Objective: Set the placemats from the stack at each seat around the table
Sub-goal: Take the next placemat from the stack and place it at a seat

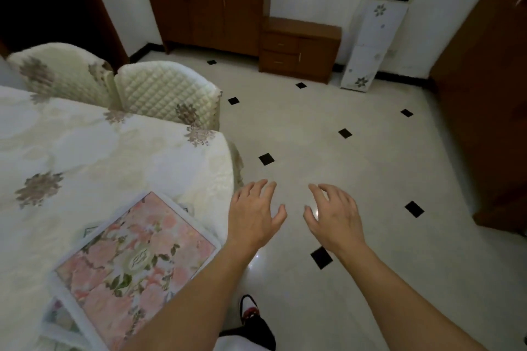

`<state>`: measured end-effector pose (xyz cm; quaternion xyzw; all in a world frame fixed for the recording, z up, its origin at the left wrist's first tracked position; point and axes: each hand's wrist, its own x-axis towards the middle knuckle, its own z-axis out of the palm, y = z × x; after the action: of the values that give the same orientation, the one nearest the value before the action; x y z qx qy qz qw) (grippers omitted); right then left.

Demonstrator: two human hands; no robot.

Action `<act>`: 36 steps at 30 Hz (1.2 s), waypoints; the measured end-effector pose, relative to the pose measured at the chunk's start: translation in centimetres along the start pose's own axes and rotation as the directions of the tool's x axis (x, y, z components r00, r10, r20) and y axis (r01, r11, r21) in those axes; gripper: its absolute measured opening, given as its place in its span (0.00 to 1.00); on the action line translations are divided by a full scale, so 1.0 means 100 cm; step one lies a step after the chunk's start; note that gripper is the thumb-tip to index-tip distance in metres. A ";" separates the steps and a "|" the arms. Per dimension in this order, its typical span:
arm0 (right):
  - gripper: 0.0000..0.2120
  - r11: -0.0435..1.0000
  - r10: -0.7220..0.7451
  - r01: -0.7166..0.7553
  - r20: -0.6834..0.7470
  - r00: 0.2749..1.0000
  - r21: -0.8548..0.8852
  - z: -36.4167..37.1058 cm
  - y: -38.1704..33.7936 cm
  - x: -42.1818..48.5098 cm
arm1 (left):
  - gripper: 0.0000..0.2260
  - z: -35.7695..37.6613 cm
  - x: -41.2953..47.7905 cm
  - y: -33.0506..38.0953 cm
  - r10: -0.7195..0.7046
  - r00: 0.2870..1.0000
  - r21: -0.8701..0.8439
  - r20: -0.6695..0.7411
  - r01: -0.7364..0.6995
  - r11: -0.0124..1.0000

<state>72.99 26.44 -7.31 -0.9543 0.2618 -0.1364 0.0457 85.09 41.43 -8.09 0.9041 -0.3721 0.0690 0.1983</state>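
Table (85,151): covered with a cream cloth printed with grey-brown flower clusters. It fills the left part of the view, and its rounded corner points toward the middle.

Placemats: a pink floral rectangular placemat with a white border (134,262) lies flat on the table at the near edge, turned at an angle to that edge. It is the top sheet of a stack. Corners of further mats show from under it at its far-left side, and a paler floral mat (57,319) shows at its near-left side. The number of mats in the stack cannot be told.

Left hand (253,214): palm down, fingers spread and relaxed, holding nothing. It hangs in the air just off the table's near-right corner, above the floor. Its forearm crosses over the near-right part of the top placemat; whether they touch cannot be told.

Right hand (333,214): palm down, fingers loosely spread and slightly bent, holding nothing. It is further from the table than the left hand, and the two are apart.

Surroundings:
- Two chairs in cream quilted covers (159,91) stand side by side at the table's far side.
- A white tiled floor with small black diamond insets (342,165) extends to the right of the table.
- A tall brown wooden wardrobe (205,0), a low brown wooden drawer cabinet (299,48) and a narrow white flower-printed unit (370,43) stand against the wall beyond the table.
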 end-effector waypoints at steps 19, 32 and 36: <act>0.22 0.742 -0.670 0.650 0.150 0.727 0.161 0.104 -0.206 0.200 | 0.25 -0.023 0.023 -0.211 -0.684 0.704 -0.016 -0.191 0.695 0.719; 0.20 0.295 -0.953 0.891 0.171 0.249 0.346 0.169 -0.273 0.186 | 0.26 -0.042 -0.104 -0.185 -0.976 0.036 -0.097 -0.215 0.994 0.058; 0.21 0.282 -0.952 0.885 0.220 0.211 0.370 0.183 -0.269 0.176 | 0.22 -0.036 -0.122 -0.174 -0.970 -0.060 -0.116 -0.236 0.993 -0.033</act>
<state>105.83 40.79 -16.45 -0.9182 -0.3844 0.0415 0.0859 88.61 61.99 -13.50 0.8860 0.4217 0.0345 0.1900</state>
